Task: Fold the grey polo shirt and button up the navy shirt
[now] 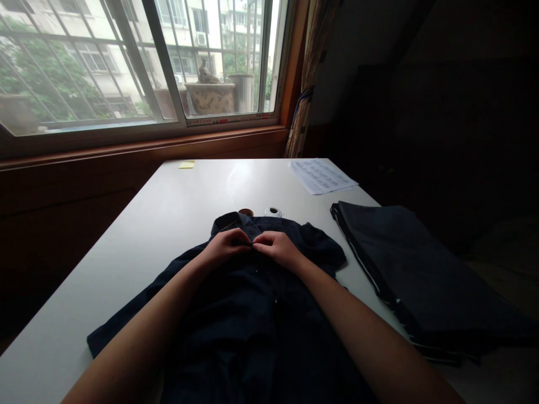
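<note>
A dark navy garment with a collar and sleeves, looking like a shirt or jacket (227, 320), lies spread on the white table (126, 247). Both hands meet at its front, just below the collar. My left hand (229, 242) is closed, its fingertips pinching the front edge of the cloth. Close against it, my right hand (280, 248) pinches the same spot from the other side. Whatever small fastener may be between the fingertips is too dark to make out. Small shiny dots run down the garment's front below the hands.
Folded dark cloth (421, 264) lies at the table's right side. Beyond the collar sit a brown round object (246, 212) and a white roll (273, 212). Printed papers (322, 175) and a yellow sticky note (186, 164) lie near the far edge, below a barred window (138, 62).
</note>
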Action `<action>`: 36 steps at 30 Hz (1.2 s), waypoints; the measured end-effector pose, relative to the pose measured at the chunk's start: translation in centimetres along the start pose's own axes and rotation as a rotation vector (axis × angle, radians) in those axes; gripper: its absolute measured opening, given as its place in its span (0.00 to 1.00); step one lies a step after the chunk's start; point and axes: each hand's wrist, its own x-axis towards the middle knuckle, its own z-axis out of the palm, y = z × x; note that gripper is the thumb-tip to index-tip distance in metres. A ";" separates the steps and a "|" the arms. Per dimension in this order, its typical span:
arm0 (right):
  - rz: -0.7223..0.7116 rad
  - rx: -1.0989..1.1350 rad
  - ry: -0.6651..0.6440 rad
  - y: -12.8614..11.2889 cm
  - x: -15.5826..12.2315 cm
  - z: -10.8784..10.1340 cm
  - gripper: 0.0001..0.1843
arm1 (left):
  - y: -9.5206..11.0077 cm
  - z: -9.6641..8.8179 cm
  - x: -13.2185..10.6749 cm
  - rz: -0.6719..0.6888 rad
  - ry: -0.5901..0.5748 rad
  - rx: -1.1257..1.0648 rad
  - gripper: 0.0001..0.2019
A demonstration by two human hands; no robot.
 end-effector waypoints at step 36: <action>-0.017 -0.003 0.004 0.1 0.1 0.0 0.09 | -0.3 0.0 0.1 0.008 0.014 0.011 0.12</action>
